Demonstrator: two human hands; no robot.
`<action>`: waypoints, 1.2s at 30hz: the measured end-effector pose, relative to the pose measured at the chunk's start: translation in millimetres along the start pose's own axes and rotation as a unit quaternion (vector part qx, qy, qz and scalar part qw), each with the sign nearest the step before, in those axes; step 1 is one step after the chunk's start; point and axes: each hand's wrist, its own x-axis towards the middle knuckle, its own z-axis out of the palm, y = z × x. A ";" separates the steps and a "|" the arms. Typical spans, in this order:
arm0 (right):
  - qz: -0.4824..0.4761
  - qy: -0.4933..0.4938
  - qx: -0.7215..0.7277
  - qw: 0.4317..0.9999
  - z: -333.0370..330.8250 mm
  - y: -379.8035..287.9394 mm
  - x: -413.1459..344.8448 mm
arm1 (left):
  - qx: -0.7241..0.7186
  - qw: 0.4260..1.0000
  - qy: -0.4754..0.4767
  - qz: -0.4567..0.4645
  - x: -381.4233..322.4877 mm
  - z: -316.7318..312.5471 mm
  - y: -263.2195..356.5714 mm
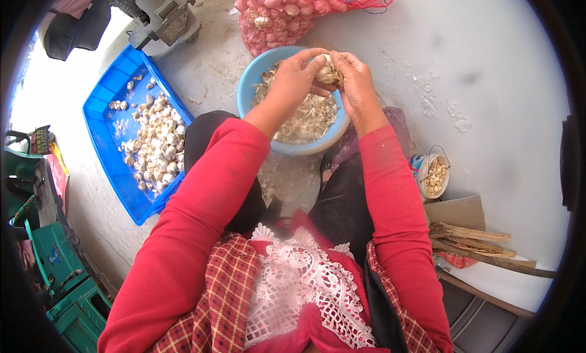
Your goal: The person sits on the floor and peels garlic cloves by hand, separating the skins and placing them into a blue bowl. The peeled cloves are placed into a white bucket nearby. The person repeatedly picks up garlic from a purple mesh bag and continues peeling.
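Observation:
Between both hands is a garlic bulb [328, 72] with loose, papery skin, raised over the far right rim of a round light-blue basin [247, 88]. My left hand [298, 73] grips the bulb from the left, thumb laid on its top. From the right, my right hand [357, 80] pinches the same bulb, its thumb and fingers at the frayed skin. Dry garlic skins [316, 117] fill much of the basin below. My forearms hide part of the basin.
Left of my knee, a blue plastic tray [110, 144] holds many garlic bulbs [162, 147]. A red mesh sack [279, 21] of bulbs lies beyond the basin. At right stand a small bucket [437, 175] of peeled-looking cloves and a bundle of sticks [476, 243]. A machine [160, 18] is at upper left.

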 end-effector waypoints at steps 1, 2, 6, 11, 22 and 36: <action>-0.002 0.002 0.007 1.000 0.1 1.0 0.4 | -0.005 1.000 -0.001 -0.003 0.1 0.6 0.2; -0.009 0.000 0.017 1.000 0.0 1.7 0.6 | -0.010 1.000 -0.002 -0.007 0.3 0.9 0.5; -0.009 0.026 0.059 0.998 -2.5 0.5 2.3 | 0.023 0.999 -0.035 0.031 -0.4 4.3 -0.3; 0.013 0.031 0.075 0.997 -0.5 -2.4 5.1 | -0.014 0.999 -0.007 0.033 0.1 6.8 0.7; -0.018 -0.023 -0.040 0.999 5.0 -13.4 -1.2 | -0.056 0.998 0.008 0.036 3.7 4.3 0.5; -0.020 0.014 -0.082 0.996 3.2 -9.8 3.0 | -0.041 0.999 -0.001 0.033 12.9 1.0 -6.1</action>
